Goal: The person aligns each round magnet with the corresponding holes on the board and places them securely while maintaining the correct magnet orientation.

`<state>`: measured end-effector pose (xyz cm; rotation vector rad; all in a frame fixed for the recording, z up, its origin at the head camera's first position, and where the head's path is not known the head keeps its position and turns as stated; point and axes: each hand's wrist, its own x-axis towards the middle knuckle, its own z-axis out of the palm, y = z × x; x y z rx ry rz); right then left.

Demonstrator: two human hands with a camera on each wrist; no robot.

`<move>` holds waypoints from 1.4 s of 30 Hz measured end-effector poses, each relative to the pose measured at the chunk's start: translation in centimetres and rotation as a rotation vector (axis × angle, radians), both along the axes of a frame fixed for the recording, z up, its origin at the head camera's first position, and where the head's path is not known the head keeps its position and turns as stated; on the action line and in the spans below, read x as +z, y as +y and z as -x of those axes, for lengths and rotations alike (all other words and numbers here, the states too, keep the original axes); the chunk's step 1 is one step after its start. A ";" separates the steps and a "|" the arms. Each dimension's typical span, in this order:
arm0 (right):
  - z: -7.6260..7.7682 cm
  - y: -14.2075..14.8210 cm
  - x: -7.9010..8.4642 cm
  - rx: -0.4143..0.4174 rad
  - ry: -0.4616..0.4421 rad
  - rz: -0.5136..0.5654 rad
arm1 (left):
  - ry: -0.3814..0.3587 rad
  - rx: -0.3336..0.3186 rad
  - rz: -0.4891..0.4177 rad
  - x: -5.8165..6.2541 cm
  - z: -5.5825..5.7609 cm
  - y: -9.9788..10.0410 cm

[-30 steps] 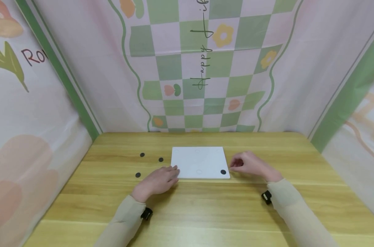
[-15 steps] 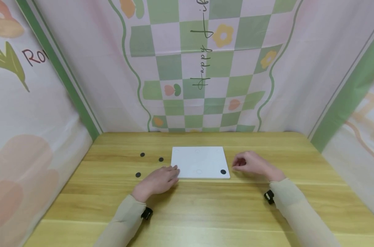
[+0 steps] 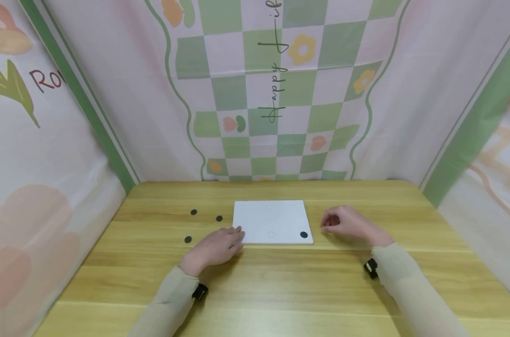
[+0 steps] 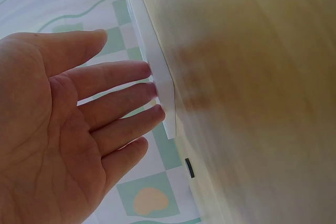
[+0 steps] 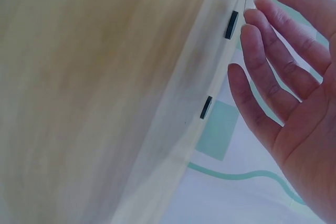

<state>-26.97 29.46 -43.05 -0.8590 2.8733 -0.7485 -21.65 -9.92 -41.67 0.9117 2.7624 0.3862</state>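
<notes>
A thin white board (image 3: 272,217) with faint circle outlines lies on the table, a black disc (image 3: 303,235) on its near right corner. My left hand (image 3: 214,244) rests straight fingertips on the board's left edge; in the left wrist view the fingers (image 4: 123,98) meet its side and hold nothing. To the right of the board, my right hand (image 3: 348,224) hovers apart from it, fingers loosely bent. The right wrist view shows nothing in that hand (image 5: 294,87). Two black discs, one upper (image 5: 231,24) and one lower (image 5: 206,107), lie beyond its fingers, hidden in the head view.
Three black discs lie left of the board: a far one (image 3: 193,212), one closer to the board (image 3: 219,218) and a near one (image 3: 188,239). The wooden table (image 3: 276,290) ends at a patterned cloth (image 3: 263,154) behind, with cloth at both sides too.
My right hand has drawn a little to the right, away from the board and the disc on its corner. The left hand and the discs have stayed in place.
</notes>
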 end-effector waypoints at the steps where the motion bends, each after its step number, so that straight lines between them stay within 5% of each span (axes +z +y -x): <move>1: 0.0 0.1 0.0 0.002 0.004 0.002 | 0.000 0.000 0.001 0.0 0.0 0.0; 42: 0.8 1.7 0.0 -0.078 -0.035 -0.018 | 0.006 0.002 0.015 -0.4 0.1 -0.1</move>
